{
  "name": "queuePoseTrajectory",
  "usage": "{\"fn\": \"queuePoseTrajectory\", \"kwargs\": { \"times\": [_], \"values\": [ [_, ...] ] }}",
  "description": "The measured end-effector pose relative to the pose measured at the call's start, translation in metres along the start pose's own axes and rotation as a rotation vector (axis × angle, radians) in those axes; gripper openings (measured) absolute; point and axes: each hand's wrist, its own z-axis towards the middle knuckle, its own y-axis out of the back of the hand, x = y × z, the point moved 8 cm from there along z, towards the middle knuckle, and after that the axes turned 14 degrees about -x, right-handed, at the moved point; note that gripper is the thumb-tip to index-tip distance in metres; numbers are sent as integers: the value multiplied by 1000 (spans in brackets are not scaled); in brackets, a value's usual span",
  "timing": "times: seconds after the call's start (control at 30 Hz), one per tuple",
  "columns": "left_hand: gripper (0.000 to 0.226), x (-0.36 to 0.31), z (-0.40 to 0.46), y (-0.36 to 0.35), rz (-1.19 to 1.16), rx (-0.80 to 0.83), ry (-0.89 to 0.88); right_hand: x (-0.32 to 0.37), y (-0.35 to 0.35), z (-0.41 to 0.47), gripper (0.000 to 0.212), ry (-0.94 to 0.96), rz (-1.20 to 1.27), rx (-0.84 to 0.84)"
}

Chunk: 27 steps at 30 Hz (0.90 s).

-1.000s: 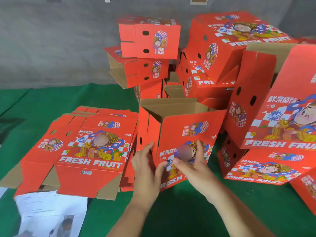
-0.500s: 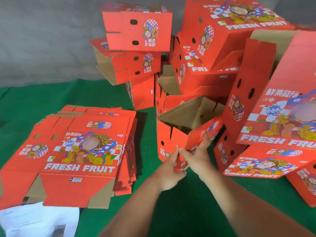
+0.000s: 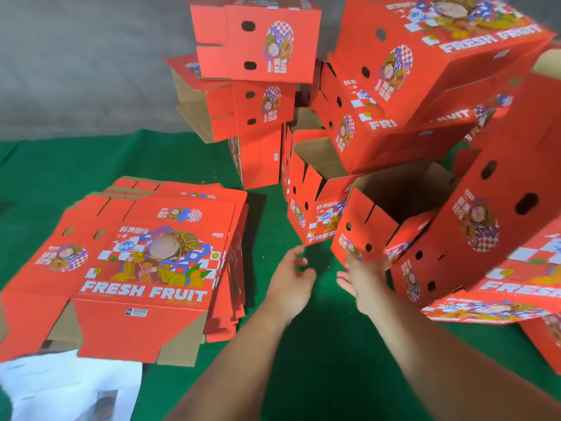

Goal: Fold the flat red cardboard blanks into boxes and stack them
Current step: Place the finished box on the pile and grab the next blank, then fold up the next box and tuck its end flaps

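A folded red box [image 3: 364, 229] with its brown inside showing lies tilted among the pile, its open mouth up. My right hand [image 3: 361, 278] is just below its near corner, fingers spread, blurred; whether it touches the box I cannot tell. My left hand [image 3: 291, 278] hovers over the green mat with relaxed fingers, holding nothing. A stack of flat red blanks [image 3: 145, 256] printed FRESH FRUIT lies to the left. Several folded boxes [image 3: 258, 44] are piled at the back and right.
Another open box [image 3: 315, 202] stands just behind my hands. A large box [image 3: 498, 214] leans in from the right. White printed paper [image 3: 60, 387] lies at the lower left. A green mat [image 3: 318, 344] covers the floor, with a grey wall [image 3: 76, 56] behind.
Both hands have let go of the folded box, which now rests further right against the pile. My left hand has drawn back over the mat. The view has shifted closer.
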Motion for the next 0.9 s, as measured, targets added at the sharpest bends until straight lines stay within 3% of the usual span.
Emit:
{"fn": "queuePoseTrajectory", "kwargs": {
  "times": [0.13, 0.33, 0.47, 0.53, 0.57, 0.67, 0.8, 0.9],
  "values": [
    [44, -5, -2, 7, 13, -22, -21, -15, -38, -39, 66, 12, 4, 134],
    [33, -14, 0, 37, -16, -101, -87, -9, -78, -73, 40, 128, -128, 257],
    [45, -27, 8, 78, 511, -317, -384, -28, -105, -99, 30, 64, -178, 316],
    [56, -19, 16, 110, 686, -443, -344, -31, -120, -114, 29, 43, -213, 397],
    [66, -7, 22, 127, 789, -469, -239, -28, -128, -121, 32, 76, -264, 450],
    [85, 40, 29, 155, 1020, -294, 88, -20, -139, -136, 36, 152, -381, 531],
    [72, 50, 23, 139, 1166, -192, -51, -29, -141, -141, 39, 143, -445, 546],
    [56, 36, 8, 123, 1126, -210, -119, -21, -134, -133, 49, 319, -369, 408]
  ]
}}
